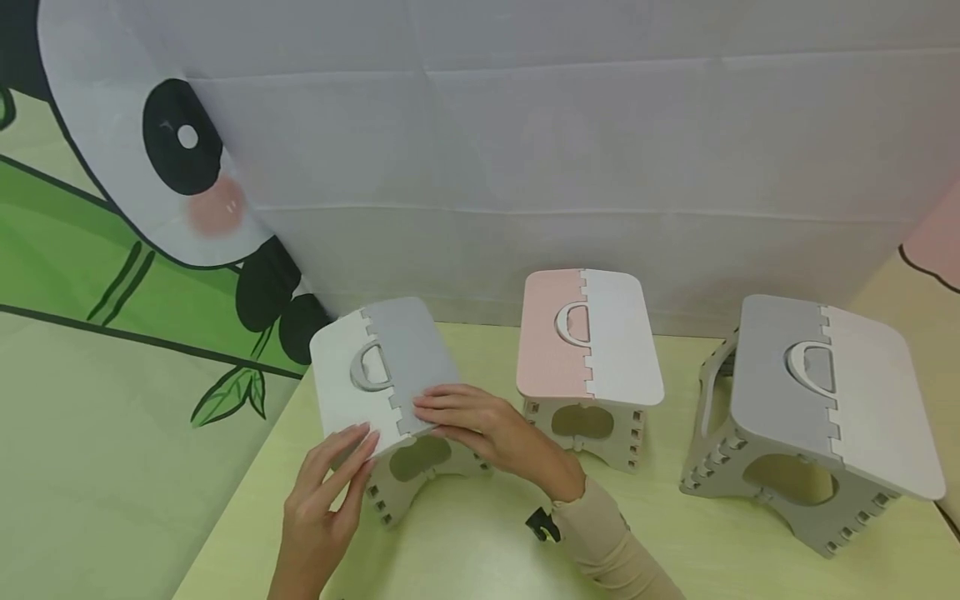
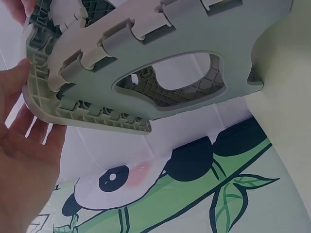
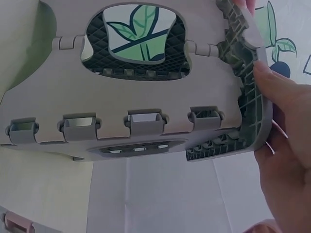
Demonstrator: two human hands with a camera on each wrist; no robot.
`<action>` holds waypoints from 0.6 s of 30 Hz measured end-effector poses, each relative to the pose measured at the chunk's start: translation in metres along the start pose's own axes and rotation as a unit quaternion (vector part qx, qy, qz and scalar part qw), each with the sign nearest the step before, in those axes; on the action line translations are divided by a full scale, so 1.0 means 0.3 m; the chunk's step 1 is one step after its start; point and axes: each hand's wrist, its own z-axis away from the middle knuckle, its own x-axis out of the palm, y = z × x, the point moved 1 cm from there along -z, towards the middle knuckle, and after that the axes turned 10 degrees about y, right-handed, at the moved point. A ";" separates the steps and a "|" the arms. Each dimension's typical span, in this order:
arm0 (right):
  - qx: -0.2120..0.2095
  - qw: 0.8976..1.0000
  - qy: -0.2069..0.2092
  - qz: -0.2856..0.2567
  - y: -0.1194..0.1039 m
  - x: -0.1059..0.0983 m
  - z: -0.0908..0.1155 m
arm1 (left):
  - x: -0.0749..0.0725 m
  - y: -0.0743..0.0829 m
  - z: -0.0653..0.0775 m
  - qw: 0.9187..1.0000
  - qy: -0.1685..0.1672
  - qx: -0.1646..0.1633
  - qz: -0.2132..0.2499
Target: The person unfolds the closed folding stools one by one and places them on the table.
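Note:
A folding step stool point(image 1: 378, 358), half white and half grey on top with a carry handle point(image 1: 371, 367), stands unfolded on the left part of the pale yellow table point(image 1: 450, 558). My left hand point(image 1: 322, 492) holds its near left corner, thumb against the rim point(image 2: 36, 97) in the left wrist view. With fairly straight fingers across the grey half, my right hand point(image 1: 498, 429) grips the near edge, its thumb on the rim point(image 3: 262, 111) in the right wrist view. The hinged, open-holed end panel point(image 3: 136, 97) shows below the top.
A smaller pink and white folding stool point(image 1: 588, 333) stands unfolded in the middle. Farther right is a larger grey and white one point(image 1: 832, 383), also unfolded. Behind the table hangs a pale cloth point(image 1: 525, 150) with a printed panda and bamboo at left. A dark clip-like object point(image 1: 543, 524) is by the right cuff.

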 end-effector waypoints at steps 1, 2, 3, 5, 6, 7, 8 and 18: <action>-0.001 1.000 -0.002 -0.001 0.000 0.001 0.000 | 0.000 0.000 0.001 1.000 -0.002 -0.001 -0.003; -0.004 1.000 -0.004 0.003 0.001 0.001 -0.001 | 0.001 -0.001 0.002 1.000 -0.003 -0.002 -0.006; -0.005 1.000 -0.006 0.004 0.002 0.002 -0.001 | 0.001 -0.001 0.002 1.000 -0.005 -0.003 -0.008; -0.006 1.000 -0.008 0.007 0.003 0.005 0.000 | 0.001 -0.001 0.005 1.000 -0.006 -0.006 -0.008; -0.007 1.000 -0.009 0.008 0.004 0.006 0.001 | 0.001 -0.002 0.005 1.000 -0.007 -0.007 -0.008; -0.008 1.000 -0.009 0.008 0.005 0.007 0.001 | 0.000 -0.001 0.006 1.000 -0.008 -0.008 -0.010; -0.009 1.000 -0.009 0.010 0.006 0.007 0.002 | 0.000 -0.002 0.006 1.000 -0.009 -0.009 -0.010; -0.024 0.999 -0.002 0.023 0.003 0.004 -0.001 | 0.001 0.002 0.002 1.000 -0.011 -0.014 -0.009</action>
